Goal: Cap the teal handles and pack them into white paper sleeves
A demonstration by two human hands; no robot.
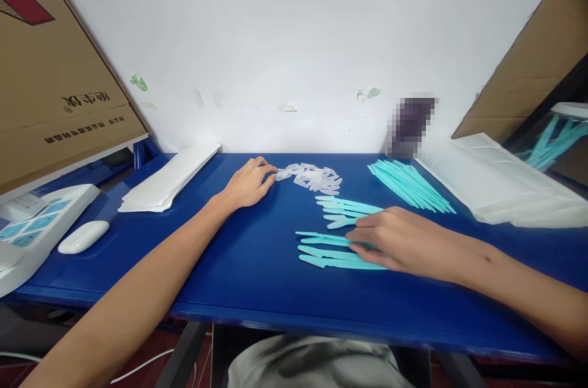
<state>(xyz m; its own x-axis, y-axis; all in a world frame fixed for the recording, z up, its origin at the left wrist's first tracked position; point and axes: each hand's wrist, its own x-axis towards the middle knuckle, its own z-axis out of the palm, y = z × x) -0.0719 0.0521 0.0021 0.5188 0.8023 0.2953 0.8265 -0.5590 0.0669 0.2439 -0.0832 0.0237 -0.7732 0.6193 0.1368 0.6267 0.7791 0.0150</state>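
Observation:
On the blue table lies a loose pile of small clear plastic caps (316, 177). At its left edge is my left hand (250, 183), thumb and forefinger closed at a cap (280, 174). My right hand (390, 238) reaches in from the right, fingers closed around the handle of a teal eyebrow razor (321, 235); its fingertips are partly hidden. Just beyond that hand, several razors (342, 207) lie side by side, and a few more razors (337, 257) rest below it, their blade ends pointing left. A larger bundle of teal razors (408, 185) lies farther back at the right.
A stack of white sheets or bags (169, 180) lies on the left. White plastic packaging (500, 183) sits on the right. A white oval case like a mouse (84, 237) and a white device with blue keys (41, 223) stand at the left edge. Cardboard (59, 70) and a white wall (294, 39) bound the table.

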